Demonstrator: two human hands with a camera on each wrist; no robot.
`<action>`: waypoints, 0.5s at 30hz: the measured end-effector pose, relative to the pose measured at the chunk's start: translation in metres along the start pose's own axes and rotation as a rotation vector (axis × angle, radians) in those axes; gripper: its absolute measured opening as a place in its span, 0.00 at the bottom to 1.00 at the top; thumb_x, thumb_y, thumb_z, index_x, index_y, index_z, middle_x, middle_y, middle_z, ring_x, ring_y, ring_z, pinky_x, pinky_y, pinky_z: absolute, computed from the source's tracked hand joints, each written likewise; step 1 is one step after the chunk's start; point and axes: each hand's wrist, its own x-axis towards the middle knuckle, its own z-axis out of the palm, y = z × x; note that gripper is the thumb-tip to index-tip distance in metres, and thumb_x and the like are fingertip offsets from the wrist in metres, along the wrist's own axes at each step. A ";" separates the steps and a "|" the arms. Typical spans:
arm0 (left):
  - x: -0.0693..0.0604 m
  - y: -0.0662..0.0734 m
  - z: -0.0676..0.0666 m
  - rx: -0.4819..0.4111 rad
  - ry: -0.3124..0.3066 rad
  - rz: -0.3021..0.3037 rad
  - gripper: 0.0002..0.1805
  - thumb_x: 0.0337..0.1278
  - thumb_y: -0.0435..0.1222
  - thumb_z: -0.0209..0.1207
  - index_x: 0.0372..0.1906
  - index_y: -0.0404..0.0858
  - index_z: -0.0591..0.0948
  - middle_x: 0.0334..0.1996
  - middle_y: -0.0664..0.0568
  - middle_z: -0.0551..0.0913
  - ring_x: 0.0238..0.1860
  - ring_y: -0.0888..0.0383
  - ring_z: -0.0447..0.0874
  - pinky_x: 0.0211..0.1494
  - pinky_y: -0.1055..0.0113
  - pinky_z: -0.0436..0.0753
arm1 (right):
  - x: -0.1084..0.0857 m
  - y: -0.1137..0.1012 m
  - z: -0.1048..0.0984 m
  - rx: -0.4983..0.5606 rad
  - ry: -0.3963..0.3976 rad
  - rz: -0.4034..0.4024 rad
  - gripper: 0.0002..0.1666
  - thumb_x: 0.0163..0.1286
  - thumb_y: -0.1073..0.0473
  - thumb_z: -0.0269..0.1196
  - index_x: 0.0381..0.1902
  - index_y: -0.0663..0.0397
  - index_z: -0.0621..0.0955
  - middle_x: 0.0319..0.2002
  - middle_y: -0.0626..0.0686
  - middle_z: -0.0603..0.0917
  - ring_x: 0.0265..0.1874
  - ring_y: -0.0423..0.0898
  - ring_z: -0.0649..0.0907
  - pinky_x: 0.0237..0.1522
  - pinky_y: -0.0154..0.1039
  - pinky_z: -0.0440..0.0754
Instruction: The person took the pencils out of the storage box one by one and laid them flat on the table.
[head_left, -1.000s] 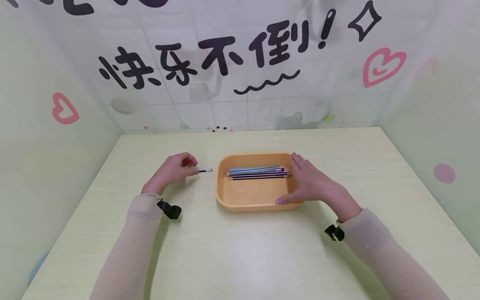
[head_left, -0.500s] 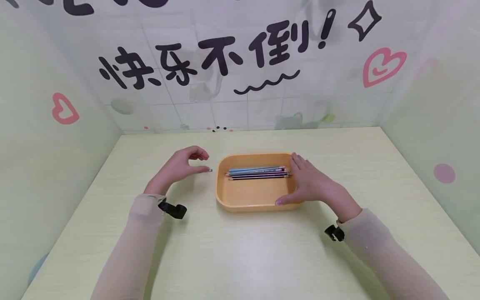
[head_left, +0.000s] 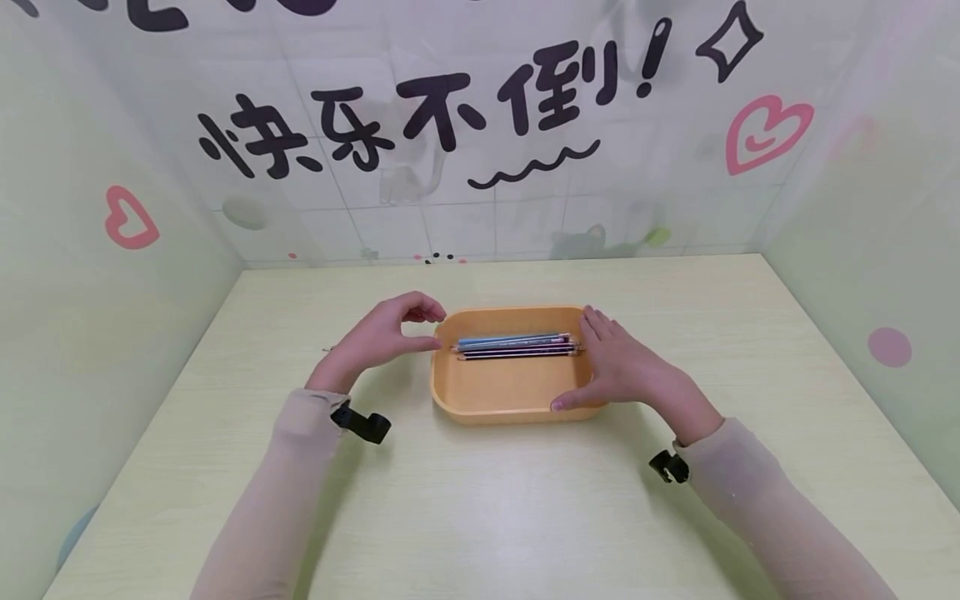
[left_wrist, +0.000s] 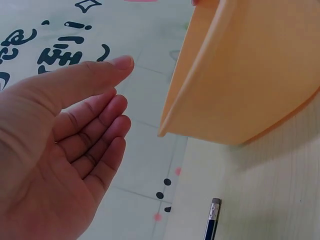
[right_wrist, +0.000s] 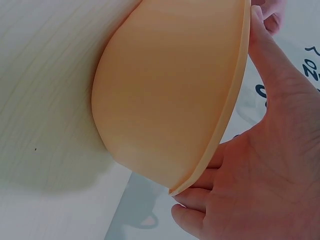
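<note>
A yellow-orange plastic tray point(head_left: 517, 404) stands on the table, with several blue and dark pencils point(head_left: 517, 347) lying side by side in its back half. My left hand point(head_left: 382, 337) is at the tray's left end, thumb and fingers apart. In the left wrist view a gap shows between that hand point(left_wrist: 75, 135) and the tray point(left_wrist: 240, 85). Under it lies a dark pencil point(left_wrist: 212, 217) with a grey eraser, mostly hidden in the head view. My right hand point(head_left: 626, 362) rests on the tray's right end, fingers extended at the back corner and thumb near the front rim.
The pale wooden table point(head_left: 510, 517) reaches to a white printed backdrop point(head_left: 465, 225) behind and side panels left and right. A black wrist camera point(head_left: 363, 425) sits on the left cuff, another black wrist camera point(head_left: 670, 467) on the right.
My left hand has moved right, past the loose pencil's eraser end, to the tray's left rim. The pencil's other tip now shows left of the wrist. The right hand and tray have stayed put.
</note>
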 end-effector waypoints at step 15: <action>0.009 0.016 0.025 -0.038 -0.109 0.089 0.25 0.52 0.34 0.71 0.54 0.32 0.78 0.54 0.39 0.81 0.57 0.44 0.78 0.67 0.48 0.75 | 0.000 0.000 0.000 -0.010 0.003 -0.003 0.82 0.48 0.24 0.70 0.76 0.75 0.44 0.78 0.70 0.40 0.79 0.65 0.42 0.79 0.60 0.44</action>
